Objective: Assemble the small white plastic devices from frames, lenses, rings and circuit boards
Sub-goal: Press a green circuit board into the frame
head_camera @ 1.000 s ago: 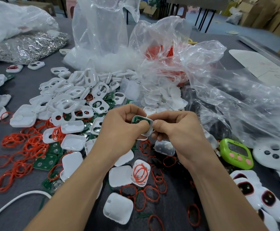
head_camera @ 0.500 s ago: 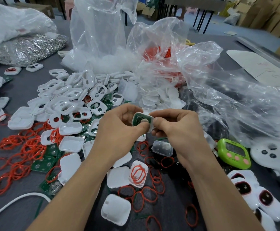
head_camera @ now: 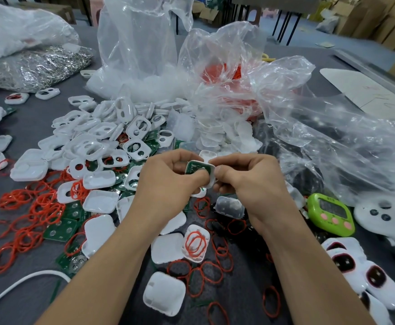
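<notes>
At the far left a clear bag of silvery metal pieces (head_camera: 37, 66) lies on the grey table (head_camera: 27, 127); nearer, the orange-red rings (head_camera: 27, 214) are scattered in a loose tangle, thin and, I judge, rubbery; among them lie flat green circuit boards (head_camera: 62, 228) with round metal contacts. Behind these is a heap of white frames (head_camera: 93, 141), glossy hard plastic, rounded squares with openings; the closed white shells (head_camera: 100, 202) beside them are shallow, like small trays.

In the middle the left hand (head_camera: 166, 186) has its fingers curled around the half-built device (head_camera: 200, 172), with the thumb pressing on the green board that sits in its white shell; the device is held in the air above the parts, between both hands. The right hand (head_camera: 250, 181) pinches the other edge of it with thumb and bent fingers.

Just below this hand lies a clear frosted lens (head_camera: 229, 206); to the right are crumpled transparent bags (head_camera: 309, 137), a green timer (head_camera: 330, 214) and, at the lower right, a few finished devices (head_camera: 361, 273) with dark red windows.

I judge the work to be at an early stage: only this small group is complete; one unit is at the board-fitting step; the many loose parts are waiting.
</notes>
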Available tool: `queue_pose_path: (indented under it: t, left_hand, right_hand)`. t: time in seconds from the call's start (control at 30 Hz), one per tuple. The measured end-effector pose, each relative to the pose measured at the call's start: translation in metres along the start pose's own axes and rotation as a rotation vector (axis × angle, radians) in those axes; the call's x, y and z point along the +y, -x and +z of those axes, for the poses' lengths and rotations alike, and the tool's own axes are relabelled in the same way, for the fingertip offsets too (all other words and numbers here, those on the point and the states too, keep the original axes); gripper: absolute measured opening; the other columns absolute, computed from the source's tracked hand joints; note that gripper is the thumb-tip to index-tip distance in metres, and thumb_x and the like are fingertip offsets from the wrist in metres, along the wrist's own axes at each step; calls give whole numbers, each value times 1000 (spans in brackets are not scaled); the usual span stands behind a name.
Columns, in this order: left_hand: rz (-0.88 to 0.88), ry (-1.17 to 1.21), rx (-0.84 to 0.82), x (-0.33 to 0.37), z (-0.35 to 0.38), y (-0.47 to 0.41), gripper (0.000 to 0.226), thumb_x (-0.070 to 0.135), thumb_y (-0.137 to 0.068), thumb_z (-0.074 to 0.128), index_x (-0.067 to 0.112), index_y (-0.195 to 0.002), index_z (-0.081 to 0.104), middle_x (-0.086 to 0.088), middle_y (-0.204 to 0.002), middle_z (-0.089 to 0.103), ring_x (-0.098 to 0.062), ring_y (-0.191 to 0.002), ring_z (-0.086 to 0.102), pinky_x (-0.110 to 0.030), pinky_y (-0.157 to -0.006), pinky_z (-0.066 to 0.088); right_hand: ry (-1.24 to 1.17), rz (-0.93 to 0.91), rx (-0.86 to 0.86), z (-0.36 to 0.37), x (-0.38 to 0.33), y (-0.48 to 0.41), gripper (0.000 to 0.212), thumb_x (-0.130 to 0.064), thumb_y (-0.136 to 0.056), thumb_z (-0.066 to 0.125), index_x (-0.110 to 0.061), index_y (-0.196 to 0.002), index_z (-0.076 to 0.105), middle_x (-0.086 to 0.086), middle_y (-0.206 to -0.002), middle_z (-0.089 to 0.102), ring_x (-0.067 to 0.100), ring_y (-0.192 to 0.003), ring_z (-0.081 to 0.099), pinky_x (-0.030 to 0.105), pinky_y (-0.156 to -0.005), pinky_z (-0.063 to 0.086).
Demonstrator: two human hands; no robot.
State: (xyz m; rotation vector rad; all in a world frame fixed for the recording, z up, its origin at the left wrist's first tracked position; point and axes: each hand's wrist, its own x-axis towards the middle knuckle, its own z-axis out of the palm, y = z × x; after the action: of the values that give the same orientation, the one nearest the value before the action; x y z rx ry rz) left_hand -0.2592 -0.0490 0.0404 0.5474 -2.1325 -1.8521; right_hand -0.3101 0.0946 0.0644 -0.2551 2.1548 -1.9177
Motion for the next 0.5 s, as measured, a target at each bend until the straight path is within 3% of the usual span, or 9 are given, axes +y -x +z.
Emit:
queue_pose_path:
  t: [0.07,0.13,0.2,0.27,0.4,0.5]
  left_hand:
    - [14,-27,2,0,0,1,23,30,-68,82,29,-90,78,3,-76,79,-19,-68,76,-46,-72,64]
    - [65,-97,36,-1,-1,2,26,30,-72,86,36,-96,77,14,-80,78,-9,-71,76,-39,-70,63]
    - [138,-201,99,0,-2,6,32,37,-72,87,49,-99,74,27,-84,76,4,-77,72,-30,-72,60]
    - [194,-285,158,3,0,10,35,45,-71,86,65,-94,68,30,-88,74,9,-84,70,-31,-82,61]
    - [235,-397,267,5,6,13,36,47,-76,85,50,-111,74,22,-98,77,0,-95,71,-39,-91,59]
    - [233,-386,308,7,6,15,36,48,-75,85,50,-110,75,25,-100,76,0,-97,71,-39,-93,57]
  right_hand:
    - [4,5,17,0,0,0,28,7,-86,73,-16,-72,82,10,-64,74,14,-50,63,21,-53,54]
    - [-1,13,49,0,1,0,28,7,-86,72,-16,-73,82,10,-64,74,14,-50,63,21,-54,54]
    - [-21,22,88,-1,1,-1,29,7,-87,71,-17,-72,81,9,-64,74,14,-50,64,20,-55,54]
    - [-38,26,118,0,2,-1,31,7,-86,71,-18,-69,80,9,-64,74,15,-51,65,21,-55,55]
    - [-46,26,152,3,4,-1,27,5,-87,73,-18,-74,80,7,-66,75,16,-52,68,22,-58,57]
    - [-49,30,168,4,6,-2,23,4,-87,72,-16,-78,80,7,-66,75,15,-53,69,22,-58,57]
